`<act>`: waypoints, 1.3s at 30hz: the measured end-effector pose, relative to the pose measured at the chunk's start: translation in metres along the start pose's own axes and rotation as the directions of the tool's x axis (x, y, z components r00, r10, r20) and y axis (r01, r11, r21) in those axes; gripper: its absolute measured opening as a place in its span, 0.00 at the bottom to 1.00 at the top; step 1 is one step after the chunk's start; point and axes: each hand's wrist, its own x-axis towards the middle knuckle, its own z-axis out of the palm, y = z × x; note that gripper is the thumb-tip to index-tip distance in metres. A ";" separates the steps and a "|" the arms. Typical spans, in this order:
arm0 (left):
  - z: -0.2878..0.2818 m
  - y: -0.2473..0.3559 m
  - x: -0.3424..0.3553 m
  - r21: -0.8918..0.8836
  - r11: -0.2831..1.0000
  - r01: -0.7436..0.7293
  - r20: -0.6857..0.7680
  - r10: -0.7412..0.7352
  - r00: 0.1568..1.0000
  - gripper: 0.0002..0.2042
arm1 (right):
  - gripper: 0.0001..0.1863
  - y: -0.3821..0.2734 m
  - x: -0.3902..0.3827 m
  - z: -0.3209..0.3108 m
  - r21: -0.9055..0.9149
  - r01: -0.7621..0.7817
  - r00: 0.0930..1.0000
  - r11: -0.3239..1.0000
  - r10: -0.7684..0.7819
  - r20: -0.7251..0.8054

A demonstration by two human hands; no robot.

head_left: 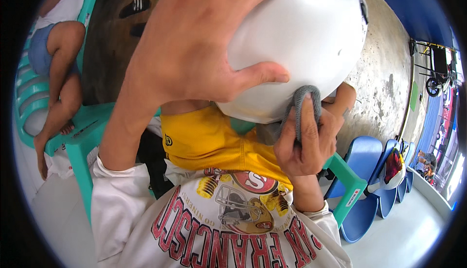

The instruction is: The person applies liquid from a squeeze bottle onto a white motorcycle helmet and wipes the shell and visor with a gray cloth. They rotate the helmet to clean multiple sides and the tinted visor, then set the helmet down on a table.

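Note:
A glossy white helmet (311,29) fills the upper middle, held above my lap in yellow shorts (204,136). My left hand (189,49) spreads over the helmet's left side, gripping it, with the thumb lying along its lower surface. My right hand (309,141) holds a folded grey cloth (304,97) against the helmet's lower right edge, index finger pressed along it. The helmet's interior and far side are hidden.
I sit on a teal plastic chair (82,151). Another person's bare legs (65,73) rest at the left, near dark sandals (134,7). Blue chairs (355,163), one holding a colourful item (394,166), line the right. A motorcycle (433,83) stands beyond.

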 end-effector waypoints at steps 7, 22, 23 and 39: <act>0.008 -0.004 -0.026 -0.026 0.999 -0.034 0.053 0.036 0.998 0.47 | 0.19 -0.001 -0.002 -0.015 0.082 -0.025 0.984 0.996 0.010 0.175; 0.009 -0.006 -0.029 -0.042 0.998 -0.043 0.037 0.044 0.998 0.47 | 0.10 0.001 -0.032 0.014 -0.161 0.304 0.952 0.939 -0.292 0.094; 0.009 -0.005 -0.029 -0.038 0.998 -0.050 0.035 0.051 0.998 0.47 | 0.11 0.003 -0.033 0.014 -0.161 0.331 0.943 0.930 -0.317 0.105; 0.010 -0.008 -0.022 -0.016 0.997 -0.075 -0.024 0.075 0.997 0.47 | 0.19 0.004 -0.023 0.016 -0.073 0.591 0.782 0.803 -0.548 0.298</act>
